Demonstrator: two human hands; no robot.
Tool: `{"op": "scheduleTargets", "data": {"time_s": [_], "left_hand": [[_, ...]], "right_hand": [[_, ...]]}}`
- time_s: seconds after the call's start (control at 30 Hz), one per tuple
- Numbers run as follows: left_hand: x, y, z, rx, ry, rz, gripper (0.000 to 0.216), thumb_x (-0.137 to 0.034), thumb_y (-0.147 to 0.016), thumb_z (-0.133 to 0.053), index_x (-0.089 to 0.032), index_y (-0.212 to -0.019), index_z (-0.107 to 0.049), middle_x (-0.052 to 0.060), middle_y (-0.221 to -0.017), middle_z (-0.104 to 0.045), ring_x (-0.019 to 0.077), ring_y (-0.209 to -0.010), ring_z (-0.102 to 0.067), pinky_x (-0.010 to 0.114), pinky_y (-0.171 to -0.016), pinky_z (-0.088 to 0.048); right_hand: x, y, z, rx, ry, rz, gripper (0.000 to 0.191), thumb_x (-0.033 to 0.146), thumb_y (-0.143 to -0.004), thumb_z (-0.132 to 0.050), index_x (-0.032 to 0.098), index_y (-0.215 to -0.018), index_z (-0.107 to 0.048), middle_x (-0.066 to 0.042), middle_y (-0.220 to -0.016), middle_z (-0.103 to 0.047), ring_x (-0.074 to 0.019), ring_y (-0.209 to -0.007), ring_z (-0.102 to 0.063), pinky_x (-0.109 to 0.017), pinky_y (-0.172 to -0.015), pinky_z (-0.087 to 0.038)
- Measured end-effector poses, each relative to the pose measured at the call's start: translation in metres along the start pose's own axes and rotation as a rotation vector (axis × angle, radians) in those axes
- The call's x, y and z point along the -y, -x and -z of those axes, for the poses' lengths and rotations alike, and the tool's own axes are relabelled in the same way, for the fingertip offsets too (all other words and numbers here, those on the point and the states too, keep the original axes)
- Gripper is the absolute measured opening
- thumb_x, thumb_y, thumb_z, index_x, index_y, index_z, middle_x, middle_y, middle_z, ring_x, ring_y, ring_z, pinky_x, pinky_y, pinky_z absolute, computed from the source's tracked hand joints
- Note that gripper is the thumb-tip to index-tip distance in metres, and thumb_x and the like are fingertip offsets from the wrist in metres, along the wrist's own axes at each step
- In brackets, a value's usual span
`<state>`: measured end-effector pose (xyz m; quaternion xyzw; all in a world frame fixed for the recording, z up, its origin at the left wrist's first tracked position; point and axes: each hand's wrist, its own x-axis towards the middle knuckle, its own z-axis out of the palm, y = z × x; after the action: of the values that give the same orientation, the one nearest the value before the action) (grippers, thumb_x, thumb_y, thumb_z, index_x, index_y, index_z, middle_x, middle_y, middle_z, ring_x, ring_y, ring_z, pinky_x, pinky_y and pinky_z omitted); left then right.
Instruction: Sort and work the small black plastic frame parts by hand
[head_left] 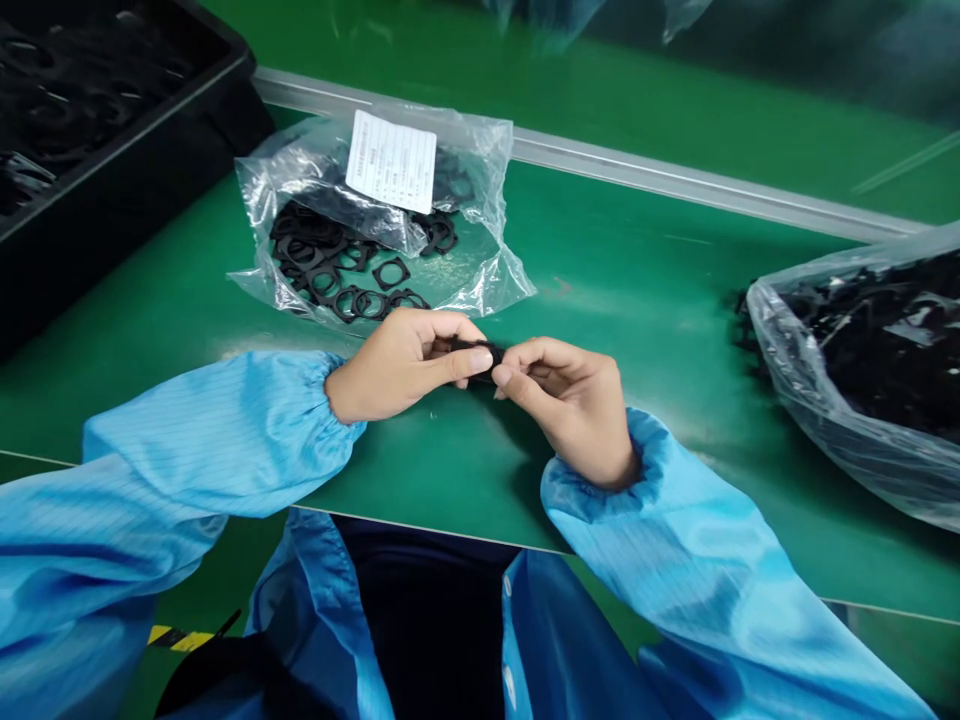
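My left hand (401, 362) and my right hand (571, 400) meet over the green table (637, 290), fingertips almost touching. Both are closed in a pinch on one small black part (480, 352) held between them; most of it is hidden by the fingers. Just beyond my left hand lies a clear plastic bag (480, 270) with a white label (391, 160), holding several black ring-shaped gaskets (330, 270). Both arms wear light blue sleeves.
A black tray (112, 190) of dark parts stands at the far left. A second clear bag (840, 420) full of black parts lies at the right edge. A metal rail (675, 180) crosses the table behind the bags.
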<state>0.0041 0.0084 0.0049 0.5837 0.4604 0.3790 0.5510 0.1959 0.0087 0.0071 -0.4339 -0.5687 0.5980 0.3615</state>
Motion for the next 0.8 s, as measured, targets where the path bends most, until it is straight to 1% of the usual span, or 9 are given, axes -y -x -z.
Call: {"op": "scheduleTargets", "data": {"time_s": [0.07,0.13,0.23,0.3,0.43,0.57,0.7,0.8], "left_hand": [[0.0,0.0,0.001,-0.034,-0.001,0.004,0.04,-0.053,-0.082,-0.079,-0.015,-0.076,-0.069,0.002,-0.064,-0.066,0.0129,-0.058,-0.062,0.024,-0.057,-0.052],[0.001,0.0,0.003,-0.051,-0.029,-0.002,0.034,-0.048,-0.081,-0.081,-0.015,-0.078,-0.07,0.002,-0.068,-0.068,0.0124,-0.059,-0.062,0.024,-0.058,-0.051],[0.003,0.002,0.004,-0.015,-0.084,0.005,0.026,-0.039,-0.079,-0.081,-0.015,-0.077,-0.071,0.002,-0.07,-0.069,0.0117,-0.06,-0.06,0.022,-0.057,-0.05],[0.002,0.002,0.004,0.014,-0.089,0.016,0.024,-0.037,-0.079,-0.08,-0.015,-0.076,-0.071,0.002,-0.071,-0.069,0.0118,-0.062,-0.06,0.022,-0.057,-0.05],[0.0,0.001,0.005,0.062,-0.041,0.026,0.03,-0.044,-0.081,-0.079,-0.015,-0.075,-0.07,0.002,-0.069,-0.068,0.0118,-0.063,-0.061,0.021,-0.057,-0.05],[-0.002,-0.002,0.009,0.102,0.0,0.054,0.037,-0.05,-0.081,-0.08,-0.015,-0.074,-0.071,0.002,-0.063,-0.066,0.0121,-0.057,-0.061,0.022,-0.055,-0.051],[-0.003,-0.002,0.011,0.068,0.026,0.067,0.04,-0.052,-0.078,-0.084,-0.015,-0.07,-0.072,0.003,-0.062,-0.068,0.0146,-0.058,-0.065,0.025,-0.056,-0.055],[-0.002,-0.001,0.01,0.045,0.025,0.061,0.037,-0.049,-0.074,-0.086,-0.015,-0.068,-0.073,0.004,-0.063,-0.069,0.0152,-0.059,-0.066,0.026,-0.058,-0.056]], "right_hand": [[-0.001,-0.001,0.0,-0.006,-0.022,-0.013,0.04,0.054,-0.08,-0.082,0.018,-0.073,-0.066,0.0,-0.066,-0.064,-0.0121,-0.06,-0.056,-0.027,-0.061,-0.05],[-0.001,0.0,-0.001,-0.03,0.003,0.001,0.039,0.054,-0.082,-0.081,0.018,-0.074,-0.066,0.0,-0.067,-0.064,-0.0125,-0.062,-0.057,-0.027,-0.062,-0.05],[0.001,0.001,-0.002,-0.035,0.065,0.043,0.038,0.053,-0.084,-0.079,0.019,-0.074,-0.066,0.0,-0.069,-0.063,-0.0131,-0.064,-0.057,-0.028,-0.064,-0.05],[0.002,0.002,-0.002,-0.016,0.099,0.079,0.037,0.05,-0.085,-0.08,0.019,-0.073,-0.065,0.0,-0.071,-0.062,-0.0129,-0.064,-0.056,-0.028,-0.064,-0.049],[0.004,0.003,-0.001,0.016,0.139,0.123,0.034,0.046,-0.086,-0.08,0.019,-0.074,-0.063,0.0,-0.072,-0.059,-0.0124,-0.065,-0.055,-0.028,-0.064,-0.048],[0.005,0.004,-0.001,0.016,0.153,0.141,0.034,0.047,-0.087,-0.078,0.019,-0.075,-0.064,0.0,-0.073,-0.06,-0.0131,-0.066,-0.055,-0.028,-0.065,-0.049],[0.006,0.004,-0.002,0.008,0.125,0.112,0.036,0.05,-0.086,-0.079,0.019,-0.076,-0.064,0.0,-0.072,-0.06,-0.0134,-0.065,-0.056,-0.029,-0.066,-0.05],[0.005,0.004,-0.001,0.008,0.07,0.078,0.037,0.052,-0.084,-0.08,0.019,-0.076,-0.065,0.0,-0.071,-0.061,-0.0137,-0.065,-0.056,-0.029,-0.065,-0.05]]}}
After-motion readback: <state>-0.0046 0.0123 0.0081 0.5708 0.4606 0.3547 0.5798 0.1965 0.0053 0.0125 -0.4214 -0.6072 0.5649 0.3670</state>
